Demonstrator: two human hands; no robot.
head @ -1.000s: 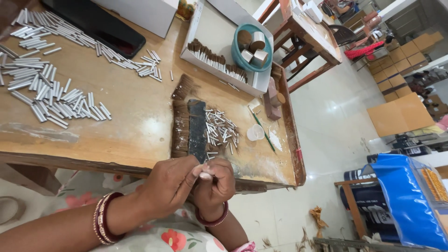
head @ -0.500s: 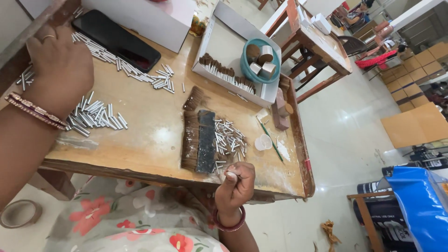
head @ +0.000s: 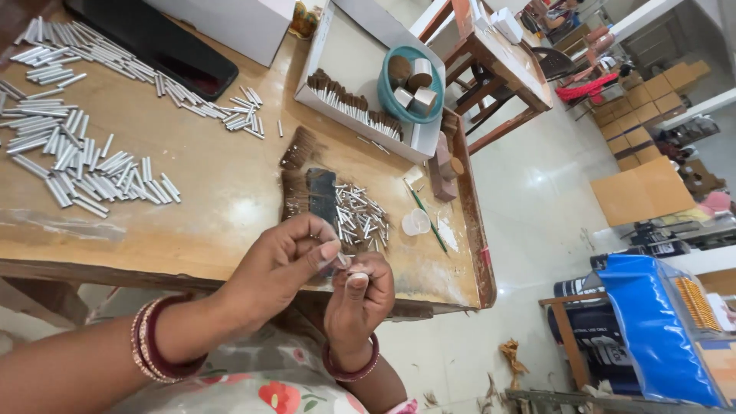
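My left hand point(head: 280, 264) and my right hand point(head: 360, 299) meet just over the front edge of the wooden table point(head: 215, 215). Between their fingertips they pinch a small silver tube point(head: 343, 260). What else the right fingers may hold is hidden. Just behind the hands lies a heap of short silver tubes point(head: 362, 218) next to a dark flat block point(head: 320, 195) and brown bristle bundles point(head: 296, 165). Both wrists wear bangles.
Several longer silver tubes point(head: 92, 172) are spread over the table's left. A black slab point(head: 153, 46) lies at the back. A white tray point(head: 341, 57) holds brown-tipped pieces and a teal bowl point(head: 387, 96). A small clear cup point(head: 415, 222), a green stick point(head: 426, 218) and a wooden block point(head: 441, 172) lie at the right edge.
Half a second ago my left hand was out over the long tubes at the left. It has come back to my right hand, and both now pinch the small tube.
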